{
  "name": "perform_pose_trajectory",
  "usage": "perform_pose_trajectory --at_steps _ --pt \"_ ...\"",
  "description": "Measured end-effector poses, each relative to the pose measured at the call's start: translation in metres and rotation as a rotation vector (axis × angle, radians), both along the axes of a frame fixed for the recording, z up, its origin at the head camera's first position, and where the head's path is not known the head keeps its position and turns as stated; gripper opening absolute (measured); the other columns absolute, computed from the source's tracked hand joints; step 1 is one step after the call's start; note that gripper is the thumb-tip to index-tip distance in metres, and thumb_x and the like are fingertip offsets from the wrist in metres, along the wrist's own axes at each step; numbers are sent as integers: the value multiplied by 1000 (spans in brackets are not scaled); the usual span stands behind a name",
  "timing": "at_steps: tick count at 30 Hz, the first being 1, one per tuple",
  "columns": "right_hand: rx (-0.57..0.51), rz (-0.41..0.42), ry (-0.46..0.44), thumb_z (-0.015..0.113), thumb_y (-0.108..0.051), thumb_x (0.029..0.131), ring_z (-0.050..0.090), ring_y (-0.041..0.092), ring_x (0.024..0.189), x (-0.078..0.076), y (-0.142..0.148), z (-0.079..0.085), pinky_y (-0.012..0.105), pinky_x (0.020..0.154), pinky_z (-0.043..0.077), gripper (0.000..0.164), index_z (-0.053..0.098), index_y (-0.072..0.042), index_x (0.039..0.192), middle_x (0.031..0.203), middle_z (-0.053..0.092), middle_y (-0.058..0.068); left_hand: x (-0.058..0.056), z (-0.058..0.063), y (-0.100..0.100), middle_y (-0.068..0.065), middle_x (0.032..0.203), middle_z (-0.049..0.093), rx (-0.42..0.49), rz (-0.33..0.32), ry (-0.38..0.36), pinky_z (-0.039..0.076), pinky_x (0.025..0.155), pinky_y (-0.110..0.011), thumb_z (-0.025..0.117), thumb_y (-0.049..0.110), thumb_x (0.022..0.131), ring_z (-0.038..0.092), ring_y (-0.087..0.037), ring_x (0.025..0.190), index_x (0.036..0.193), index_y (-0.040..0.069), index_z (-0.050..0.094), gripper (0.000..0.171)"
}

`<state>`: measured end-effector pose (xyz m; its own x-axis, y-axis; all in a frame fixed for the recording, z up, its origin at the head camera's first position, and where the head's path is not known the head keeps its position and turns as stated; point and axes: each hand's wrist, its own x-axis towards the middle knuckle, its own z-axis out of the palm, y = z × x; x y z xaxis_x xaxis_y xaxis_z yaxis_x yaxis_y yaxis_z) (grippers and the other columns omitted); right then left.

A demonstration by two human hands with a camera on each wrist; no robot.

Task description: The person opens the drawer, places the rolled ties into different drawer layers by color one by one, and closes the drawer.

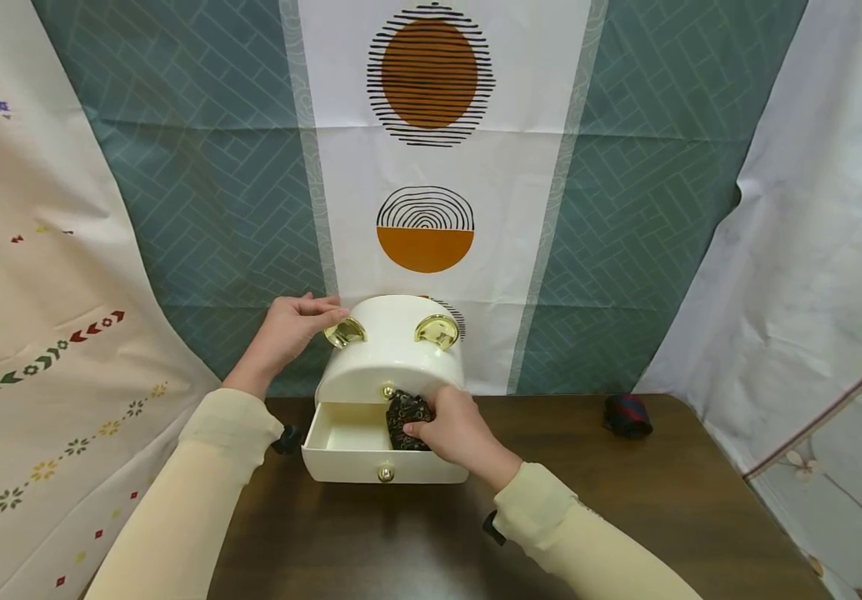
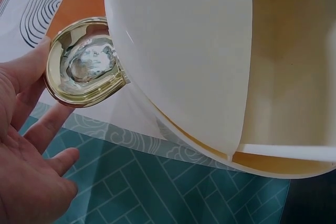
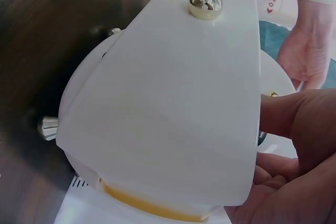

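Note:
A white rounded storage box (image 1: 393,358) with two gold ears and an open drawer (image 1: 341,467) stands against the backdrop. My left hand (image 1: 298,327) pinches the rim of the left gold ear (image 2: 84,64) between thumb and fingers; its other fingers are spread in the left wrist view. With my right hand (image 1: 461,429) I hold a black patterned cloth bundle (image 1: 404,417) inside the right part of the pulled-out drawer. In the right wrist view the drawer front (image 3: 173,103) hides the bundle, and only part of the right hand (image 3: 294,156) shows.
A rolled dark blue and red cloth (image 1: 628,415) lies at the back right of the brown table (image 1: 551,500). Patterned fabric hangs behind the box (image 1: 228,167) and along both sides. The open drawer juts out towards the front, with a gold knob (image 1: 386,473).

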<state>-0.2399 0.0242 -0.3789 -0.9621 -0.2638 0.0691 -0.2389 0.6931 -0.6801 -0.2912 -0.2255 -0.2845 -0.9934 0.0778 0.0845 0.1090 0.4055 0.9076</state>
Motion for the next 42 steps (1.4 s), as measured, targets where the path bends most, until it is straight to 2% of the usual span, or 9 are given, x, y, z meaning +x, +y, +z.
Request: perform_pose_trajectory --at_steps 6,15,22,25,30,38,42 --pt "12 23 -6 73 -29 81 41 15 49 -1 -3 -1 26 48 35 38 45 -15 59 52 34 -4 2 -1 0 -10 143 46 -8 5 -2 8 117 -56 66 30 88 3 -25 147 115 2 67 39" --pt "97 2 53 75 -24 78 45 17 55 -6 -1 -2 26 51 40 35 52 -12 54 53 47 -2 2 -2 0 -13 142 46 -8 -8 15 7 116 -57 67 27 88 2 -27 147 113 -2 67 39" --pt "127 21 82 75 -22 78 48 19 63 -6 -6 -5 29 58 43 16 64 -12 72 71 61 1 1 1 0 -11 143 46 -15 -9 10 6 117 -56 66 29 88 1 -25 147 114 1 67 38" --pt "136 18 97 76 -24 77 48 19 62 -3 -8 -4 28 59 42 18 64 -12 70 64 57 -1 1 1 0 -11 143 46 -15 -11 13 5 117 -57 66 29 88 2 -26 147 114 0 67 39" --pt "116 16 60 77 -29 76 41 14 46 -3 -10 -3 26 49 36 38 50 -14 54 47 38 -6 1 2 -1 -11 143 45 -6 -4 4 4 117 -56 67 28 87 2 -25 147 114 -1 66 39" --pt "81 45 -7 76 -27 78 32 12 38 -8 -13 -3 24 43 26 50 36 -18 48 44 28 -7 -14 -11 -10 -8 142 47 11 2 13 3 117 -55 72 35 82 2 -22 147 111 3 69 43" --pt "77 70 -36 71 -21 81 30 12 38 -7 -10 1 24 42 27 52 32 -17 47 43 26 -6 -20 -16 -11 -4 142 49 -2 0 20 4 118 -55 73 41 80 2 -19 147 110 6 70 47"
